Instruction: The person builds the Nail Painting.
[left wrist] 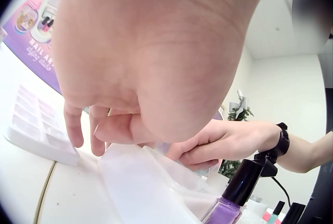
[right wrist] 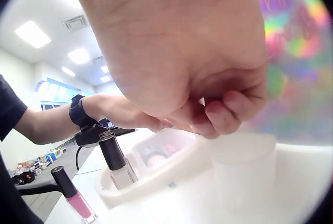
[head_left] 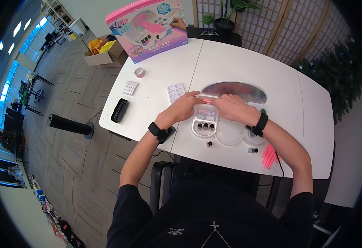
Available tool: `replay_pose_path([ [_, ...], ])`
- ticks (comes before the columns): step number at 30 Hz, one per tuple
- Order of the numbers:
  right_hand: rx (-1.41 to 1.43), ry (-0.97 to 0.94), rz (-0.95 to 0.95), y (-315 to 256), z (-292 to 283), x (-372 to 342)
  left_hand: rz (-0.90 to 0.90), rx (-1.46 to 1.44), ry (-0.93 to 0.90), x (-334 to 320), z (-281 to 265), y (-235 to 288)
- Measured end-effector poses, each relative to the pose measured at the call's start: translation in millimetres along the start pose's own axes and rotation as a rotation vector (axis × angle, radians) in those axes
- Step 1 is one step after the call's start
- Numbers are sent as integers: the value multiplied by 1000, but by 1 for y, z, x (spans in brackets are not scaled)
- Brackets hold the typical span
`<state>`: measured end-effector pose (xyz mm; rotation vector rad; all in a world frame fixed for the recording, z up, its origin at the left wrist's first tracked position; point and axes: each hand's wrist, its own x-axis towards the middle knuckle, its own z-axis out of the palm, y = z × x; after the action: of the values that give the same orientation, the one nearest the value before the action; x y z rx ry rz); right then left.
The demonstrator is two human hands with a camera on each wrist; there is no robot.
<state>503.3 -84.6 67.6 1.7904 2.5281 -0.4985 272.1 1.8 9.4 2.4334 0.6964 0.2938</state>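
Note:
A white compartment tray (head_left: pixel 206 120) with a clear inner part holds small pieces and several nail polish bottles (head_left: pixel 206 126). At its far left corner my left hand (head_left: pixel 185 106) has its thumb and bent fingers around the edge. My right hand (head_left: pixel 234 109) is at the far end too, close to the left, its fingers curled in the right wrist view; I cannot tell what they hold. Something pink (head_left: pixel 207 100) shows between the hands. A purple polish bottle (left wrist: pixel 225 208) stands large in the left wrist view, a pink one (right wrist: pixel 78 203) beside the tray in the right wrist view.
Behind my hands stands a shiny arched panel (head_left: pixel 234 89). A round white dish (head_left: pixel 229 134), a polish bottle (head_left: pixel 253 151) and a pink model hand (head_left: pixel 270 157) lie to the right. Leftward are a white mold tray (head_left: pixel 175 91), a black case (head_left: pixel 119 110) and the nail art box (head_left: pixel 148 29).

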Motion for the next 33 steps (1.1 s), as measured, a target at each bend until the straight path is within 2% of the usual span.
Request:
replay_pose_path([
  [6, -5, 12, -21, 2, 0, -3, 37, -42, 16, 0, -5, 6],
  [30, -41, 13, -12, -2, -12, -9, -12, -48, -31, 3, -4, 4],
  [33, -40, 7, -18, -2, -15, -12, -24, -6, 30, -3, -3, 5],
])
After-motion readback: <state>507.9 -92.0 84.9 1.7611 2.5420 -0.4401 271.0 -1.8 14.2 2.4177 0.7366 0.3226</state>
